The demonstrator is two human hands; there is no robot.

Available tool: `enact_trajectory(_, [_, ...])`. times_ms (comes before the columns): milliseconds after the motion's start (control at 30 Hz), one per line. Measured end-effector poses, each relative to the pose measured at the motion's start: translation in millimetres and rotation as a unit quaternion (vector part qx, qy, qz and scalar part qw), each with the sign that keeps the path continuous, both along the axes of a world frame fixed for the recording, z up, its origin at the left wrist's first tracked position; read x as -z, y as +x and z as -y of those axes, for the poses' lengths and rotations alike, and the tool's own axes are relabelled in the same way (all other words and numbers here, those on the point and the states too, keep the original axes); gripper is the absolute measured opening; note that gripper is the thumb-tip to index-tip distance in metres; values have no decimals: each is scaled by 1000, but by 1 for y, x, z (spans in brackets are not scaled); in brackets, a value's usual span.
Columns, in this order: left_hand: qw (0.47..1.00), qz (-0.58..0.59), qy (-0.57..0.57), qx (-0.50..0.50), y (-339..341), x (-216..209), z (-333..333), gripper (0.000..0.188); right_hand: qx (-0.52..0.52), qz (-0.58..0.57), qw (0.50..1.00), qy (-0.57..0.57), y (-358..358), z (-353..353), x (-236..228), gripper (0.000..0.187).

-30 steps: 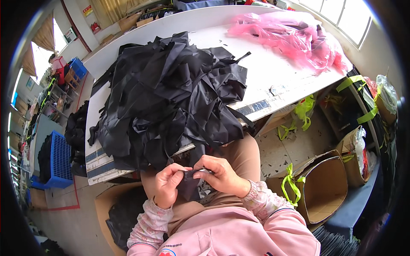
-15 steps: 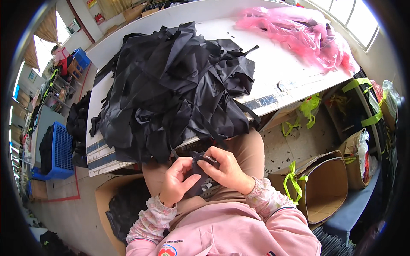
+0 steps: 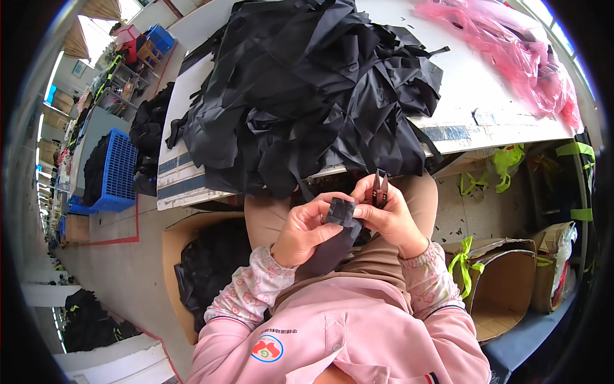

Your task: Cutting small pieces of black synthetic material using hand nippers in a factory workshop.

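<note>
Above my lap, my left hand point(image 3: 302, 229) is closed on a black fabric piece point(image 3: 339, 213), thumb in front and fingers behind. A small squared, folded or layered part of it faces up between my hands, and the rest hangs down over my lap. My right hand point(image 3: 395, 221) is closed around dark thread snips point(image 3: 380, 190), their tips pointing up and away from the cloth. Its thumb also touches the right edge of the fabric piece. Just beyond both hands, a large heap of black fabric pieces point(image 3: 288, 96) overhangs the near edge of the white table point(image 3: 464, 115).
Pink plastic sheeting point(image 3: 505, 51) lies at the table's far right. An open cardboard box point(image 3: 505, 288) stands at my right, with a yellow-green strip point(image 3: 462, 259) tied on it. Another carton point(image 3: 173, 256) with black material is at my left. A blue crate point(image 3: 118, 169) stands farther left.
My right hand has turned, so the snips now show upright in it. The squared part of the fabric piece has come into view between my hands. The whole view has shifted.
</note>
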State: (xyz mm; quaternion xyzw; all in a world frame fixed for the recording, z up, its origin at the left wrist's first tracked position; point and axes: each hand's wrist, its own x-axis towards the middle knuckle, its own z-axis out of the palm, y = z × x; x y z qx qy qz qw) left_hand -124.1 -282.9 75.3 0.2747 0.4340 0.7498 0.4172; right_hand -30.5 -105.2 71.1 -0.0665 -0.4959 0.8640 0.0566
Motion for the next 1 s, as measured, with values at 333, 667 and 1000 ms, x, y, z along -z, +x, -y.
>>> enact_trajectory(333, [991,-119,-19,-60,2,14,10,19,135,62,909,389,0,12,-2,23])
enact_trajectory(667, [930,-240,-62,-269,6,22,12,19,1,103,980,171,27,44,-10,28])
enact_trajectory(1000, [920,-257,-76,-285,9,28,15,14,40,53,968,243,18,55,0,33])
